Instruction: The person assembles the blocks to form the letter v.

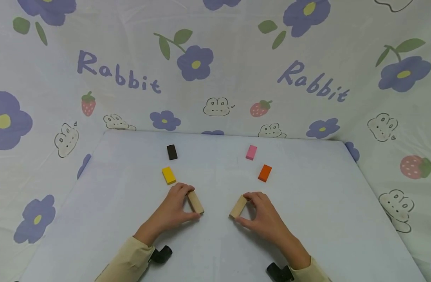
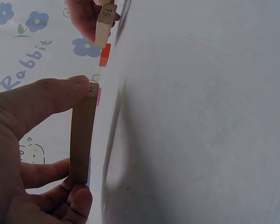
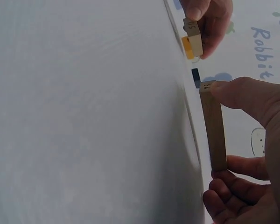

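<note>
In the head view my left hand (image 1: 171, 211) pinches a plain wooden block (image 1: 195, 202) by its two ends, thumb at the near end and fingers at the far one. My right hand (image 1: 268, 220) grips a matching wooden block (image 1: 238, 206) the same way. The two blocks slant toward each other at their far ends' outward sides, with a gap of bare table between them. Dark marks show on the thumb end of the left hand's block (image 2: 83, 135) in the left wrist view. Similar marks sit on the end of the right hand's block (image 3: 213, 128).
Beyond the left hand lie a yellow block (image 1: 169, 175) and a black block (image 1: 172, 152). An orange block (image 1: 265, 173) and a pink block (image 1: 251, 152) lie beyond the right hand. The white table (image 1: 215, 246) ends at a patterned cloth (image 1: 236, 51) behind.
</note>
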The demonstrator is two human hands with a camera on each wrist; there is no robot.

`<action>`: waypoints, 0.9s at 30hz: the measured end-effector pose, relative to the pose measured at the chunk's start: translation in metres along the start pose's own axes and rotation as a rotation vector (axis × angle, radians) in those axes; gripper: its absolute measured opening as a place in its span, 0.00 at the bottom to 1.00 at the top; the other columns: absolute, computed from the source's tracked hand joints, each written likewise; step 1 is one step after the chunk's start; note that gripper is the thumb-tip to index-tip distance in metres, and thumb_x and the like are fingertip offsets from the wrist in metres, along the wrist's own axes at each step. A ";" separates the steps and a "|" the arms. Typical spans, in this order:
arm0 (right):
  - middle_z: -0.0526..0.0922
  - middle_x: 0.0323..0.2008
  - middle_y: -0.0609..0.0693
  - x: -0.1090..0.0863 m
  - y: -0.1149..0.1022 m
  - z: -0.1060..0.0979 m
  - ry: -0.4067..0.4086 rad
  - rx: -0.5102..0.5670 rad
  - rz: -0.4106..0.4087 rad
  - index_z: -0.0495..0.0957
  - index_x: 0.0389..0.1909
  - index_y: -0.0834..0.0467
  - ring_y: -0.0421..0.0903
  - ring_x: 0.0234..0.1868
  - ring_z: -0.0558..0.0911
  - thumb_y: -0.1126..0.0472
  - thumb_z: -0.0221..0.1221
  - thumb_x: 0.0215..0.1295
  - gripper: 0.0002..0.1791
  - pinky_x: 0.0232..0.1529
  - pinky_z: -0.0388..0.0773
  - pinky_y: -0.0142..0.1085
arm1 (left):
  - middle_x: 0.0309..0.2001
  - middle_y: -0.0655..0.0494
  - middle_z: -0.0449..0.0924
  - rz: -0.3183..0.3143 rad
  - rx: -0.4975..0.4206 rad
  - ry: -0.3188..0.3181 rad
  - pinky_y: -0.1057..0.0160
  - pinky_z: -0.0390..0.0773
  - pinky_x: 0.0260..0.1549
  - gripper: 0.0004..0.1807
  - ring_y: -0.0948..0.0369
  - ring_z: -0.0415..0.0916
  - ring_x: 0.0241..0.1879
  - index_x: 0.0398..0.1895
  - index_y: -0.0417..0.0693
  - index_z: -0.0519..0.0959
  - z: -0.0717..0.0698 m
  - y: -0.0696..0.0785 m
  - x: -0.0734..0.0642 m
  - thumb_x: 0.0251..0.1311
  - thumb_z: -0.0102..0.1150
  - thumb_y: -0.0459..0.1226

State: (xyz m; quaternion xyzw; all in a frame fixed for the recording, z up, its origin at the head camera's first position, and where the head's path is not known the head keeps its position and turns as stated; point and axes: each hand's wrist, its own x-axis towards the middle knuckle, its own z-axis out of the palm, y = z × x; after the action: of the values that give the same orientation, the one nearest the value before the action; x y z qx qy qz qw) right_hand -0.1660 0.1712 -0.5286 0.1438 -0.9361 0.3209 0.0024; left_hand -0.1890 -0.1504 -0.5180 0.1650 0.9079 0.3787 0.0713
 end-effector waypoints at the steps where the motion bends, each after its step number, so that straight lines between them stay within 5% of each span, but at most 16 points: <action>1: 0.80 0.57 0.51 0.000 -0.002 0.001 -0.006 0.003 0.002 0.79 0.64 0.60 0.48 0.56 0.77 0.53 0.82 0.57 0.37 0.57 0.81 0.48 | 0.64 0.43 0.72 0.000 0.001 -0.002 0.45 0.73 0.68 0.42 0.47 0.71 0.65 0.69 0.36 0.75 0.000 0.001 0.000 0.54 0.87 0.41; 27: 0.80 0.56 0.50 0.014 -0.024 0.016 -0.039 0.021 -0.027 0.79 0.66 0.60 0.47 0.53 0.77 0.51 0.83 0.57 0.39 0.55 0.81 0.46 | 0.65 0.43 0.72 0.033 0.051 -0.027 0.47 0.75 0.67 0.42 0.47 0.71 0.64 0.69 0.37 0.75 0.016 0.014 0.011 0.54 0.86 0.43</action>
State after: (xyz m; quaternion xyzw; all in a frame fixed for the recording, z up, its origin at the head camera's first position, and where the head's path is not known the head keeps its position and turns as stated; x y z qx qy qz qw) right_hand -0.1714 0.1400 -0.5252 0.1627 -0.9305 0.3280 -0.0131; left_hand -0.1917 -0.1266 -0.5198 0.1868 0.9133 0.3543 0.0734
